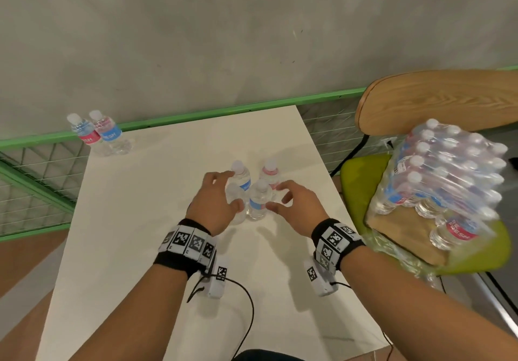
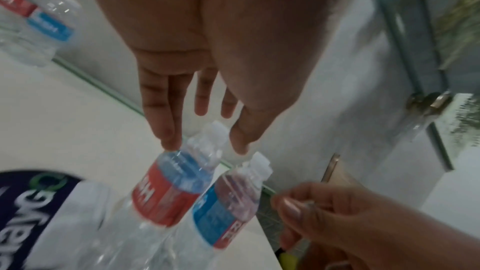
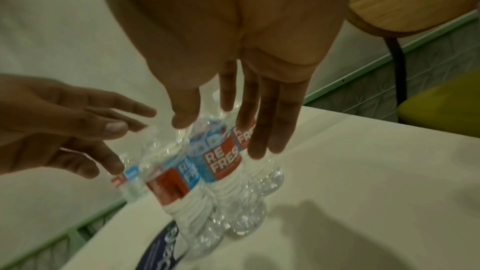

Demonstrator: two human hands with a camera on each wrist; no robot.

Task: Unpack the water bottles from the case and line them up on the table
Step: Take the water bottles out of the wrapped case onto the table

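Three small clear water bottles with white caps and red-and-blue labels stand in a tight cluster mid-table: one back left (image 1: 240,179), one back right (image 1: 270,175), one in front (image 1: 258,201). My left hand (image 1: 234,189) hovers at their left with fingers spread, its fingertips (image 2: 168,143) at the shoulder of the red-labelled bottle (image 2: 168,192). My right hand (image 1: 276,196) is at their right, fingers straight (image 3: 259,149) along the bottles (image 3: 221,163). Neither hand grips anything. Two more bottles (image 1: 98,133) stand at the table's far left corner. The shrink-wrapped case (image 1: 443,181) sits on a chair at the right.
The white table (image 1: 168,248) is edged at the back by a green rail with wire mesh (image 1: 196,117). The green chair seat (image 1: 361,173) with a wooden back (image 1: 437,100) stands close to the table's right edge. Cables hang from my wrist bands.
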